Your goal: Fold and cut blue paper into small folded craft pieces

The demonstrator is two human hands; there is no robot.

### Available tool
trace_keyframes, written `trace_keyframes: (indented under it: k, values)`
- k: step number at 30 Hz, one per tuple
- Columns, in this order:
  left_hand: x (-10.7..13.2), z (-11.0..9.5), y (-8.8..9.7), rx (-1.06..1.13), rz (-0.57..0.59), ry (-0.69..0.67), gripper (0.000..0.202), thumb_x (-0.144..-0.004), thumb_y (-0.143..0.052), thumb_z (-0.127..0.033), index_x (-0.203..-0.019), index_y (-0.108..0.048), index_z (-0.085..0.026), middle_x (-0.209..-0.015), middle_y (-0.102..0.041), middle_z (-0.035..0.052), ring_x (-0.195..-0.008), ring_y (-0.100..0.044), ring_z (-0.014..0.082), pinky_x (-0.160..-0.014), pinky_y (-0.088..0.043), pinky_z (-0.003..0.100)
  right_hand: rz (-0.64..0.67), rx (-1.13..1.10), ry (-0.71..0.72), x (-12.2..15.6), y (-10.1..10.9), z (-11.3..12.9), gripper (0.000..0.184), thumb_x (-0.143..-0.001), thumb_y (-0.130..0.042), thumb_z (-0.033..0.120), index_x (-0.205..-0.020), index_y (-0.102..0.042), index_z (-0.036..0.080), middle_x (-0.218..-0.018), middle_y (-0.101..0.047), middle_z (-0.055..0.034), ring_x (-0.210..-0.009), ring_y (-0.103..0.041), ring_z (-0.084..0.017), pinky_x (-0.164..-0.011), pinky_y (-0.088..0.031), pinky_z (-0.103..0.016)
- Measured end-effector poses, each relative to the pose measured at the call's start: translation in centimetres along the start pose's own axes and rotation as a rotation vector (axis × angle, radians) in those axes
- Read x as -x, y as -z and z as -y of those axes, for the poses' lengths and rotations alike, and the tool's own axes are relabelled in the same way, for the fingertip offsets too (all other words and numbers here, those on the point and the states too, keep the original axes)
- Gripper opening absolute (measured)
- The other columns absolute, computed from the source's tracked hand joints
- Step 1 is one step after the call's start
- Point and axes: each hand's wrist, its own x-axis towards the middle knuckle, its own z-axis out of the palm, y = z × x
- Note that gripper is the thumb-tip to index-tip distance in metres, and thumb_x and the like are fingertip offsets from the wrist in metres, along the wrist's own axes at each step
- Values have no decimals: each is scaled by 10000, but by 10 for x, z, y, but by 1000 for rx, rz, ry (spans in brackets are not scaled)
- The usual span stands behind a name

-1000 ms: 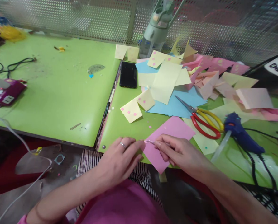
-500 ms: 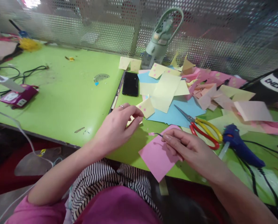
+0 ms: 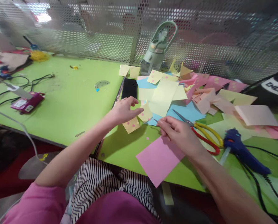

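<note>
Lettering (image 3: 277, 88) resembling "ENERG" is running off-frame right. The right hand (image 3: 179, 135), fingers pinching a thin tool (image 3: 154, 120), is screening the pink sheet's (image 3: 160, 160) corner; the left hand (image 3: 125, 111), fingers parted, empty, is hovering over dotted yellow paper (image 3: 132, 126) on the tabletop (image 3: 127, 155).

Bright on the green table (image 3: 78, 102), but dim and dark down below it. Very white and glary at the top left, behind the holey metal screen (image 3: 101, 39). Softly shadowed on the table under the left hand (image 3: 123, 112), and on the pink paper (image 3: 156, 165) close to the right hand (image 3: 176, 132). A bit fuzzy all over, blurriest behind the screen. Stretched and leaning near the side edges.
</note>
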Motion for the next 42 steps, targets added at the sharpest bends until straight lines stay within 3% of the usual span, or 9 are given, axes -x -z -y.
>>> trace_keyframes:
  k: [4,9,12,17,24,42]
  values:
    - [-19,4,-4,119,220,155,483,-758,-644,-520,-1092,-572,-179,-1061,-646,57,-901,-602,202,-712,-454,293,-25,13,-5,-12,-5,-5,310,-930,-449,442,-725,-510,217,-565,-532,50,-486,-498,-111,-538,-373,-257]
    - [-33,3,-7,170,296,168,318,-698,-724,-395,-863,-556,-180,-803,-606,13,-683,-550,157,-563,-363,259,-57,11,-22,-14,-3,-11,296,-922,-470,410,-704,-509,213,-531,-521,49,-482,-495,-115,-546,-363,-260]
    - [-40,7,-12,238,356,154,232,-714,-711,-318,-794,-546,-176,-737,-591,6,-611,-535,134,-543,-360,253,-53,-20,-25,-15,-4,-15,291,-921,-476,409,-711,-513,212,-547,-528,47,-481,-493,-109,-541,-368,-255]
    - [-45,18,-21,401,445,131,148,-793,-620,-239,-914,-553,-184,-890,-677,38,-684,-624,135,-609,-445,248,-28,-122,-26,-17,-10,-24,295,-922,-474,453,-749,-523,219,-566,-509,55,-444,-450,-94,-464,-350,-239]
    - [-44,22,-20,573,453,134,161,-773,-649,-210,-913,-577,-180,-886,-683,37,-685,-633,134,-605,-448,242,-23,-190,-23,-16,-11,-28,312,-922,-492,488,-756,-525,226,-566,-495,53,-448,-453,-95,-467,-376,-243]
    - [-43,29,-21,597,458,106,217,-748,-686,-251,-927,-579,-188,-824,-682,28,-609,-611,119,-565,-426,234,-53,-199,-9,-15,-13,-21,327,-916,-505,513,-759,-521,226,-574,-498,47,-449,-431,-94,-443,-353,-235]
